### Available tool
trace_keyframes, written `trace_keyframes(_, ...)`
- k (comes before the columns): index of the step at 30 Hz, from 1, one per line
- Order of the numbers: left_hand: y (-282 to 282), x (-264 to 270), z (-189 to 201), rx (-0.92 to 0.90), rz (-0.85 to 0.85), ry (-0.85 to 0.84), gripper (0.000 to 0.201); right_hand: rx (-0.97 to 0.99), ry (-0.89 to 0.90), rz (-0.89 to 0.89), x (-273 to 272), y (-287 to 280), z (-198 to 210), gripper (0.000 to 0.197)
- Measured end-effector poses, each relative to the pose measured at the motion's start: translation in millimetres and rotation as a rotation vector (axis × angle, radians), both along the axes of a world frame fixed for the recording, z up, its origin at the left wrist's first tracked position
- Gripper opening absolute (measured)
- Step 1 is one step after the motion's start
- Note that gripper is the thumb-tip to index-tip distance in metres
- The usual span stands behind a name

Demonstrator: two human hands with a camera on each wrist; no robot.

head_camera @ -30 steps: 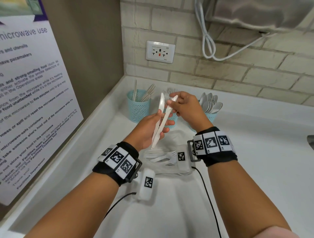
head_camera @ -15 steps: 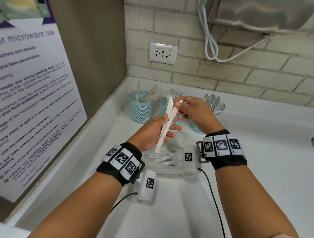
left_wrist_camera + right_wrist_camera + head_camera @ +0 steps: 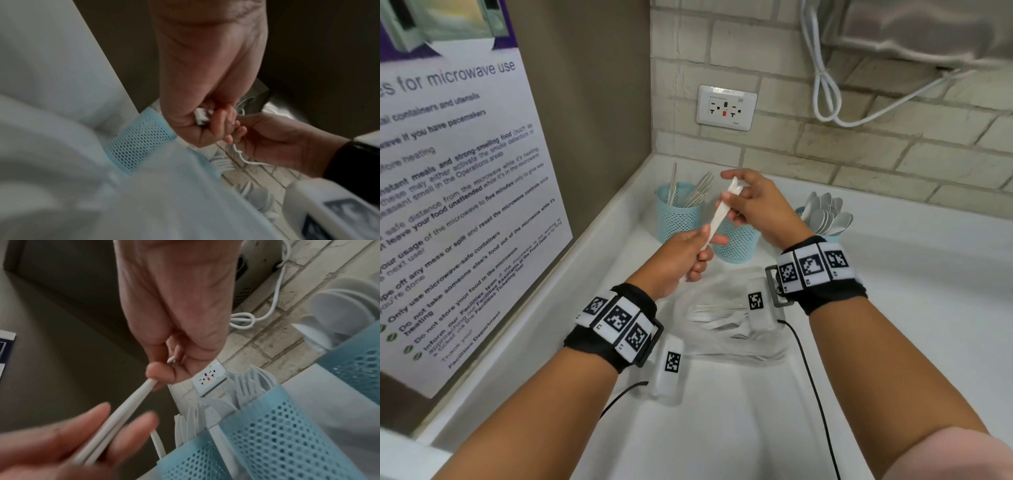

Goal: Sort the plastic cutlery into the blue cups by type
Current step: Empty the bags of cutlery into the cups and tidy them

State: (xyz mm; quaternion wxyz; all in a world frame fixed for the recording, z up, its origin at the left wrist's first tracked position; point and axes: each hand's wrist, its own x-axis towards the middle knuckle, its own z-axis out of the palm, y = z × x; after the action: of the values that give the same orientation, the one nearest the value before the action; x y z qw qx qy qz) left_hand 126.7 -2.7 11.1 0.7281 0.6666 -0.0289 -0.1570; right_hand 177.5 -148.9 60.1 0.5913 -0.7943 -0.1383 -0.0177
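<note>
Worktop (image 3: 893, 308), white, runs into a corner of pale brick wall (image 3: 859, 154) with a socket (image 3: 726, 108) and a looped white cord (image 3: 825, 85). On the left a poster (image 3: 448, 171) reads "microwave use" and "Do not store your food in the microwave". Three blue cups (image 3: 679, 214) stand by the wall, with forks and spoons (image 3: 828, 214). Left hand (image 3: 681, 257) grips the lower end of two white knives (image 3: 717, 214), probably; right hand (image 3: 760, 205) pinches their top. More cutlery (image 3: 719, 315) lies below the hands.
</note>
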Motion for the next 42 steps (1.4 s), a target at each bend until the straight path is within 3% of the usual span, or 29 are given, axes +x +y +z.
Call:
trace_keyframes(3, 14, 1, -2, 0.154, 0.144, -0.043, 0.039, 0.089, -0.099, -0.171, 18, 0, 17, 0.020)
trace_keyframes(5, 22, -1, -5, 0.407, 0.166, -0.100, 0.040, 0.147, -0.167, -0.269, 27, 2, 28, 0.015)
trace_keyframes(7, 25, -6, -9, 0.704, 0.032, -0.095, 0.053, 0.192, -0.232, -0.346, 33, 9, 33, 0.016)
trace_keyframes(9, 26, -9, -14, 0.880, -0.143, -0.022, 0.073, 0.190, -0.305, -0.388, 40, 18, 30, 0.019)
trace_keyframes(11, 27, -10, -17, 0.881, -0.197, 0.022, 0.070, 0.139, -0.366, -0.390, 46, 26, 22, 0.020)
trace_keyframes(17, 42, -11, -12, 0.713, -0.141, -0.010, 0.032, -0.189, -0.441, -0.270, 58, 38, -5, 0.028)
trace_keyframes(22, 50, -13, -6, 0.715, -0.239, -0.052, 0.033, -0.714, -0.505, -0.169, 76, 45, -24, 0.023)
trace_keyframes(26, 46, -13, -8, 0.794, -0.271, -0.052, 0.037, -1.030, -0.424, -0.049, 76, 50, -33, 0.028)
trace_keyframes(31, 37, -18, -10, 0.914, -0.336, -0.087, 0.034, -1.078, -0.408, 0.028, 52, 48, -11, 0.032)
trace_keyframes(34, 34, -21, -14, 0.990, -0.367, -0.084, 0.056, -0.944, -0.492, -0.044, 26, 42, 5, 0.028)
trace_keyframes(37, 29, -27, -17, 1.098, -0.442, -0.097, 0.079, -0.919, -0.297, 0.057, -8, 29, 16, 0.023)
trace_keyframes(40, 22, -34, -21, 1.215, -0.512, -0.105, 0.094, -1.249, 0.108, 0.206, -29, 14, 2, 0.014)
trace_keyframes(42, 17, -38, -23, 1.283, -0.530, -0.119, 0.095, -1.338, 0.272, 0.209, -39, 3, -15, 0.017)
